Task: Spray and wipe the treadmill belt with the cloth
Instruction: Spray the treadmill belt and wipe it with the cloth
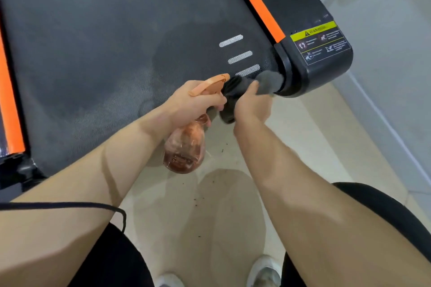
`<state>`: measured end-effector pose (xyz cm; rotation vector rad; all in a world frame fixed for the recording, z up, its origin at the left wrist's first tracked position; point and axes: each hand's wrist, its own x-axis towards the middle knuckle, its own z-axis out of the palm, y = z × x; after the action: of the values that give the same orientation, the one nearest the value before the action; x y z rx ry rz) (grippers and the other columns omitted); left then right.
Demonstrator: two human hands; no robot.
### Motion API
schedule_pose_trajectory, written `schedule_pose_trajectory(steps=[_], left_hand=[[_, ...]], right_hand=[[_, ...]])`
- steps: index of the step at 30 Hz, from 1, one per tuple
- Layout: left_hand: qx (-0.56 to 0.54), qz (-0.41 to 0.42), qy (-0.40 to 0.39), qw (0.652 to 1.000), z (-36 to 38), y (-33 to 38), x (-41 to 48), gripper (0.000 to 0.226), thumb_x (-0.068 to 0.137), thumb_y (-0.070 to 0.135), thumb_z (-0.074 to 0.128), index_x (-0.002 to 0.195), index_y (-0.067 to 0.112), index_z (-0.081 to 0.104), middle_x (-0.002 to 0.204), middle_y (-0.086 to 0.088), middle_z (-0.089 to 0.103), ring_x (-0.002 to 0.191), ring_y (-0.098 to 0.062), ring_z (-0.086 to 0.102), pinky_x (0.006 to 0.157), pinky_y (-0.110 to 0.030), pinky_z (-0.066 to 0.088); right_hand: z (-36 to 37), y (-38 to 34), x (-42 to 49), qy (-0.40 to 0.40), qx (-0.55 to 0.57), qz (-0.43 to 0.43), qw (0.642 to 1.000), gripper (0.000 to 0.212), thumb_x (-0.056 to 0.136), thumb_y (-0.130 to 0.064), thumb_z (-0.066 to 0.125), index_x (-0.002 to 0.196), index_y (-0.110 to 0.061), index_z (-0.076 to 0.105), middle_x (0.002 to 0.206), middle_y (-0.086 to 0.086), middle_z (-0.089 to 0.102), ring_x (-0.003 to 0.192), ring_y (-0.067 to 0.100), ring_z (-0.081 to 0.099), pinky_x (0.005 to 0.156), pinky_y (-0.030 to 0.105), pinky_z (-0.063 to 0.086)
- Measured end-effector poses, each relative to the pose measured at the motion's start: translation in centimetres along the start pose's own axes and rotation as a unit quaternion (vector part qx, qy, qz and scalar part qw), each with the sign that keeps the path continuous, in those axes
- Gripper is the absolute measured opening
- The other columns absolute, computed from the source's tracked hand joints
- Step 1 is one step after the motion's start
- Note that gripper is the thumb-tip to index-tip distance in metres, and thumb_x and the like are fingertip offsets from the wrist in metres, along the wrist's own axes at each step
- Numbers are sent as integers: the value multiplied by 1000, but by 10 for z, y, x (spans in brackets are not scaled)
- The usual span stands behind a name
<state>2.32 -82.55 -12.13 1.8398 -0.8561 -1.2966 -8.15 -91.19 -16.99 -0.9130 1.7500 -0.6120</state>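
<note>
Orange-capped spray bottle (186, 144) gripped in left hand (193, 102); right hand (253, 102) fingers closed around grey cloth (242, 91)

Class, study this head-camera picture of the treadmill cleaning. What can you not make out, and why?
- Warning label text: too small and blurred.
- Cloth: mostly hidden by the right hand.
- Spray bottle trigger and neck: covered by the left hand.
- Treadmill belt: far end cut off by the top edge.

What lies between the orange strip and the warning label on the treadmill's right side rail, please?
In the head view, only bare black rail lies between the orange strip and the warning label.
</note>
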Motion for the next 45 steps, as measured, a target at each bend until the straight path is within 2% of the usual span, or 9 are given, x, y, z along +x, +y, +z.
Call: schedule_pose_trajectory(steps=[4,9,12,15,21,32,38,41,45], left_hand=[[-10,-6,-27,1000,9,9,3,29,95,11,70,106,-15,64,91,-15,68,66,-19,59,52,-28,53],[47,-1,-35,998,39,3,5,44,78,32,72,101,-5,67,106,-28,69,71,-21,60,64,-42,60],[48,-11,15,999,60,-10,8,34,82,34,74,95,3,69,82,-15,71,65,-21,66,71,-49,64],[39,-12,45,998,73,-17,10,23,90,28,74,79,11,62,69,1,60,55,-20,64,60,-38,59],[99,-12,86,991,81,-15,1,22,90,31,70,76,17,59,71,-1,66,51,-17,67,57,-28,53],[158,-41,96,982,64,-30,-29,23,82,33,66,74,12,63,71,-12,74,71,-31,73,75,-49,61],[120,12,155,981,44,-24,-45,15,84,29,67,76,16,66,63,-2,65,52,-16,63,56,-28,56],[70,15,194,978,25,-18,-44,23,86,25,69,87,2,67,70,-3,60,47,-8,56,52,-27,51],[27,-1,223,974,6,-16,-43,24,90,20,71,94,-4,66,80,-8,61,48,-19,60,49,-27,50]], right_hand=[[-11,44,-22,-107,68,84,988,38,99,-44,51,116,-12,65,114,14,70,101,34,68,82,55,60],[-50,61,0,-65,89,145,983,24,106,-36,46,106,-16,60,108,12,71,98,32,69,89,55,58],[-61,70,7,-67,62,147,985,31,105,-41,45,109,-16,61,100,13,74,91,35,71,85,57,59],[-63,74,4,-74,54,143,986,31,103,-45,44,101,-19,62,93,13,75,85,36,72,83,57,60],[-68,73,-2,-69,79,148,983,26,103,-42,46,90,-24,60,94,7,73,89,32,71,87,54,59],[-49,62,-15,-40,135,115,983,25,103,-39,48,82,-26,53,90,0,65,90,27,66,91,53,57],[-26,14,-24,15,114,-37,993,36,103,-38,47,128,-16,61,124,4,69,116,27,62,101,36,46],[-4,-18,-4,11,126,20,992,47,106,-39,41,139,-8,51,136,12,60,123,34,56,100,38,42],[16,-31,15,42,150,78,985,53,105,-41,41,141,-2,42,142,20,51,123,41,53,100,47,44]])
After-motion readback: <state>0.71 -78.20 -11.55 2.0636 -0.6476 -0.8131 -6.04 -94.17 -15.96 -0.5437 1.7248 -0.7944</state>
